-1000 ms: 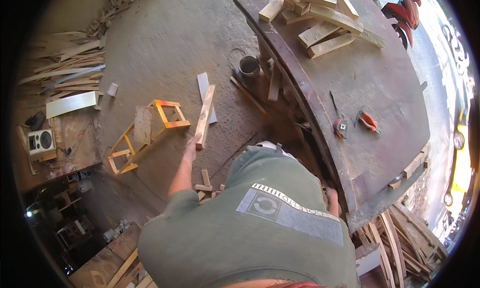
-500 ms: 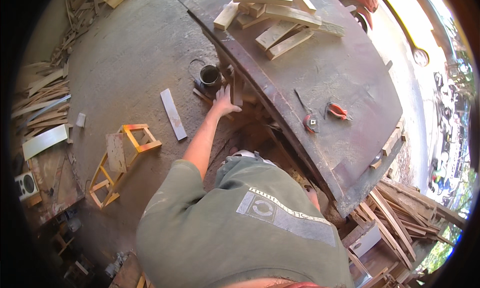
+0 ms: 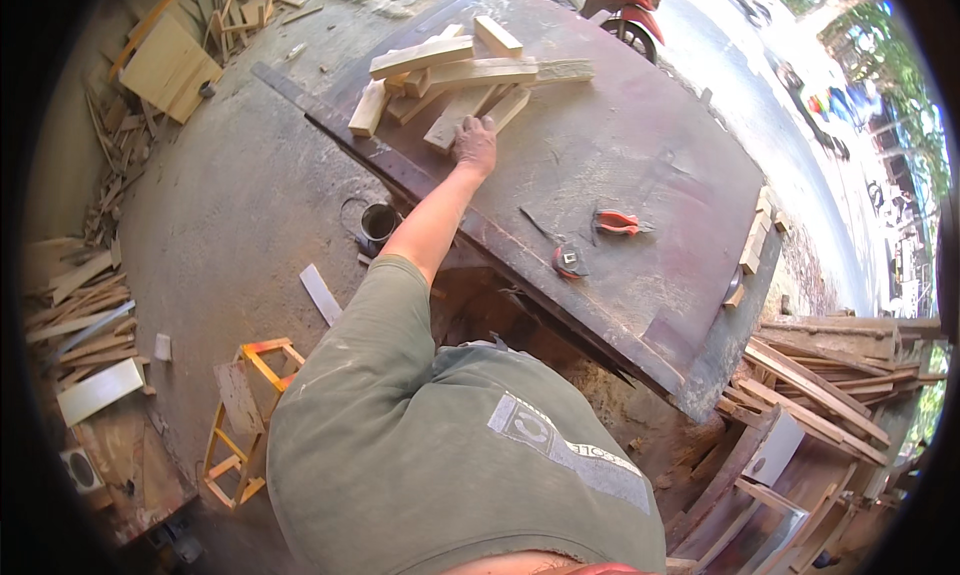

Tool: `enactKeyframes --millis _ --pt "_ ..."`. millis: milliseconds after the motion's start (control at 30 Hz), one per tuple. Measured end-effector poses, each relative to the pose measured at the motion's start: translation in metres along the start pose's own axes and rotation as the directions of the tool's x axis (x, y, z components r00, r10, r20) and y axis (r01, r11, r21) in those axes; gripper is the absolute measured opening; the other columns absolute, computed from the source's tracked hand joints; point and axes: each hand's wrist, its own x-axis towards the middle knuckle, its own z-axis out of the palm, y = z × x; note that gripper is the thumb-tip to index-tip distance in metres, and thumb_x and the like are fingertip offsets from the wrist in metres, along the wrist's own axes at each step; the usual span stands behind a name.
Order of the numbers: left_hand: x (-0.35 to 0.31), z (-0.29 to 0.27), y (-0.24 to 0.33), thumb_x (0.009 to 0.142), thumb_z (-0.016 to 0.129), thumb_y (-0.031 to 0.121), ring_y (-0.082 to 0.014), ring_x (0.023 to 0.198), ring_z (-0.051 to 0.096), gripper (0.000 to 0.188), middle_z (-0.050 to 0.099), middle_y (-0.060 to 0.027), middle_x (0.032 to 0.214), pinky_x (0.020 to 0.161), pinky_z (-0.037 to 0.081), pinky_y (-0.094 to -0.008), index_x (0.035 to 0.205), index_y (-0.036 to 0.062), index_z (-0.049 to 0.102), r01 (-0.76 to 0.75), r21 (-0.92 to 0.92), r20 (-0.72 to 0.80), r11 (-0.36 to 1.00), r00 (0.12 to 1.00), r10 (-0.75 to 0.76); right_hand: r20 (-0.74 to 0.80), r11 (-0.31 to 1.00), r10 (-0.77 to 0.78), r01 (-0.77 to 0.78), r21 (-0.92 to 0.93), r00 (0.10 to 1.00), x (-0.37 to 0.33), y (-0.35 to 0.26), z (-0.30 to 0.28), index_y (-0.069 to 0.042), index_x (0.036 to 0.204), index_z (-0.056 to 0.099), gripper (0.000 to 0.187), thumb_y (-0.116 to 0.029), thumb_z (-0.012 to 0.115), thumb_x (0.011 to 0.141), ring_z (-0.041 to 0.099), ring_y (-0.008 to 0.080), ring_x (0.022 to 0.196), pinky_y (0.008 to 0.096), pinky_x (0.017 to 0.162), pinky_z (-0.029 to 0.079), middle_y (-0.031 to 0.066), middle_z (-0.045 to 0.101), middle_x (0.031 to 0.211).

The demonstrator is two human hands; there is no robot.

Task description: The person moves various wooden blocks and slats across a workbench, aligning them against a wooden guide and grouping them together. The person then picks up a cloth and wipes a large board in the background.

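Note:
My left arm stretches out over the table (image 3: pixel 600 155). My left hand (image 3: pixel 475 147) is on the pile of pale wooden blocks, with its fingers curled on the near end of one wooden block (image 3: pixel 511 108). Another block (image 3: pixel 455 120) lies right beside it on the left. More blocks (image 3: pixel 488 71) are stacked crosswise just beyond the hand, one short block (image 3: pixel 497 37) at the far side. My right hand is not in view; my shirt and body fill the lower middle.
Red-handled pliers (image 3: pixel 618 222) and a tape measure (image 3: pixel 569 262) lie on the table. Below its left edge stand a dark can (image 3: pixel 380 222) and a yellow wooden frame (image 3: pixel 232 437). Scrap wood (image 3: pixel 85 320) is heaped at left; boards (image 3: pixel 820 395) are stacked at right.
My left hand has risen from beside the can below the table edge to the blocks on top. The view has shifted, and my right hand has gone out of sight.

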Motion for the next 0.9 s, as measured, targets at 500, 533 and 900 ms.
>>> enactKeyframes --millis 500,533,900 --pt "-0.139 -0.111 0.076 0.088 0.085 0.024 -0.0129 0.099 0.064 0.060 0.074 -0.0073 0.110 0.090 0.046 -0.0328 0.138 0.0036 0.058 0.614 -0.784 0.526 -0.089 0.734 0.429 -0.479 0.800 -0.592 0.546 -0.250 0.648 -0.068 -0.333 -0.135 0.001 0.137 0.060 0.051 -0.028 0.070 0.096 0.064 0.0414 0.115 0.0470 0.099 0.051 0.0234 0.066 0.124" --pt "-0.150 -0.125 0.088 0.088 0.085 0.022 -0.0121 0.097 0.064 0.058 0.073 -0.0067 0.108 0.092 0.048 -0.0319 0.136 0.0026 0.060 0.578 -0.811 0.480 -0.093 0.748 0.458 -0.455 0.780 -0.619 0.567 -0.264 0.640 -0.067 -0.353 -0.140 0.001 0.140 0.058 0.052 -0.023 0.070 0.095 0.062 0.0416 0.118 0.0464 0.100 0.051 0.0236 0.063 0.129" --pt "-0.169 -0.178 0.148 0.089 0.079 0.031 -0.0125 0.094 0.065 0.050 0.075 -0.0040 0.101 0.087 0.052 -0.0318 0.127 -0.0004 0.071 0.370 -0.891 0.368 0.265 0.244 0.897 0.124 0.115 -0.940 0.638 -0.762 0.318 -0.063 -0.380 -0.172 -0.006 0.152 0.047 0.078 -0.007 0.075 0.079 0.055 0.0332 0.133 0.0588 0.124 0.030 0.0131 0.057 0.139"
